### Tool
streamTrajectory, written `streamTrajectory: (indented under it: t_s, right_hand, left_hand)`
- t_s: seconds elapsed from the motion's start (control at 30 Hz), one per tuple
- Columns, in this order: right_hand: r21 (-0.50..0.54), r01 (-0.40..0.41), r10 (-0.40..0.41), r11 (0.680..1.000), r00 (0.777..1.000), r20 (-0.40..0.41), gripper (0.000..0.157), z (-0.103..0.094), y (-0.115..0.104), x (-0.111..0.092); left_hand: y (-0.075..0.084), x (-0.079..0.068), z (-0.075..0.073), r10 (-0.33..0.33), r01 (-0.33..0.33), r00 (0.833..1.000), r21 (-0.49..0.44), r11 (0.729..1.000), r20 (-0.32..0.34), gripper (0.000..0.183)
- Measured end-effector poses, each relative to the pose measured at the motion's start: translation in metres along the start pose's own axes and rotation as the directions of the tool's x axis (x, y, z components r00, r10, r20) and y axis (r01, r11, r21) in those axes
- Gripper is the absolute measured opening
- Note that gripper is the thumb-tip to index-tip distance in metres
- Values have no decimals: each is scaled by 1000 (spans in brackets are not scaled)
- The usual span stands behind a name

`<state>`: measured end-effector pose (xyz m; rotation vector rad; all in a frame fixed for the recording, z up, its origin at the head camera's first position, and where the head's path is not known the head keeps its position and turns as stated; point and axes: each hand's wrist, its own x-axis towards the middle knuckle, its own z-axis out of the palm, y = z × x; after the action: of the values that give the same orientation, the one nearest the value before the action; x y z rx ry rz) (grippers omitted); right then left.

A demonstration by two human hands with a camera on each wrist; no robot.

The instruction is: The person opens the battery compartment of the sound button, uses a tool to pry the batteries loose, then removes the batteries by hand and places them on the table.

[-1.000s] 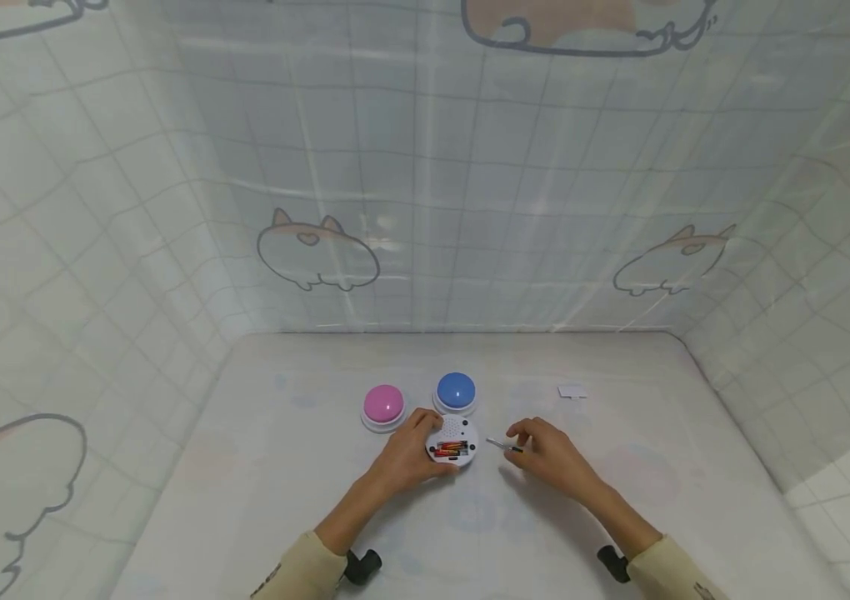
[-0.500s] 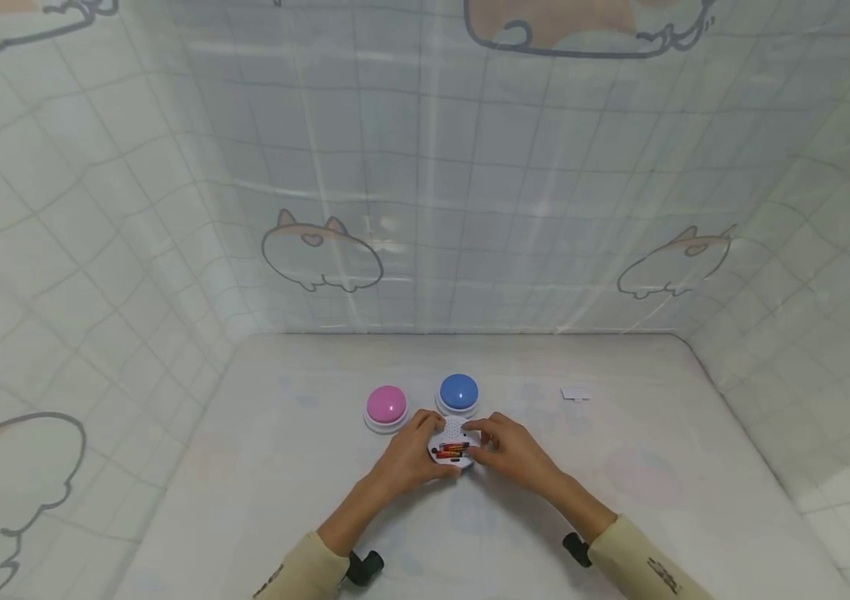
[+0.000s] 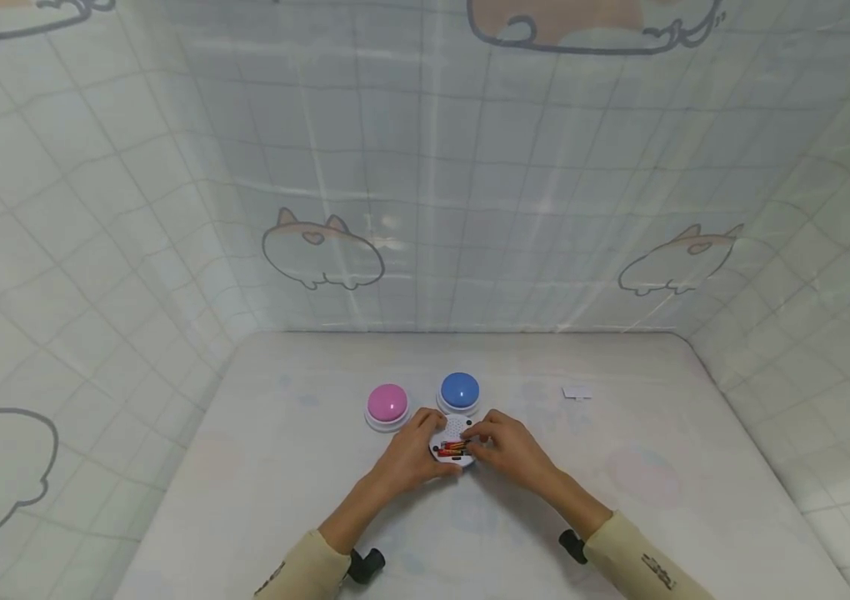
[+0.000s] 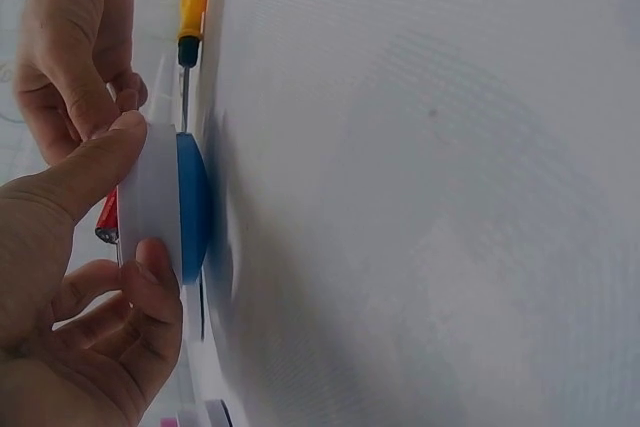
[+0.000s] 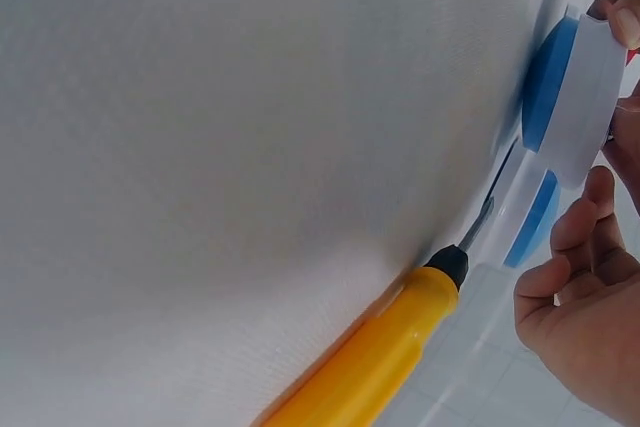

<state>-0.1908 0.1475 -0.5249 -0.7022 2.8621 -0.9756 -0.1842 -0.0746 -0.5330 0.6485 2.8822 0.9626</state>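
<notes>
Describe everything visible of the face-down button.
The button is round, with a white, plastic-looking body and a blue dome turned toward the table. Its back faces up, showing small holes, dark spots and an open compartment with red batteries, one jutting out. The left hand grips its rim; the right hand is at the compartment, contact unclear. An upright blue button stands behind.

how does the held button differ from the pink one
The held button is dome down; the pink button sits dome up. The held button's dome is blue, the pink button's pink. The held button has red batteries exposed; the pink button shows none. Both have round white bases.
</notes>
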Motion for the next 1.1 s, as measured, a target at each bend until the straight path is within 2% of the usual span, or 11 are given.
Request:
streamTrajectory:
  t_s: [0.43, 0.6, 0.9, 1.1]
  right_hand:
    - [-85, 15, -19, 996, 999, -45, 11, 0, -3, -1]
    - [-59, -31, 27, 998, 997, -71, 10, -7, 3, -5]
    - [31, -170, 172, 985, 982, -77, 11, -35, 30, -14]
    - [-12, -164, 161, 986, 978, -135, 11, -57, 62, -26]
  left_hand:
    - [1, 0, 0, 2, -2, 1000, -5, 1000, -8, 73]
    - [2, 0, 0, -8, 8, 1000, -29, 1000, -10, 73]
    - [2, -1, 0, -52, 53, 999, -42, 998, 5, 74]
    - [3, -1, 1, -56, 56, 998, -49, 997, 11, 74]
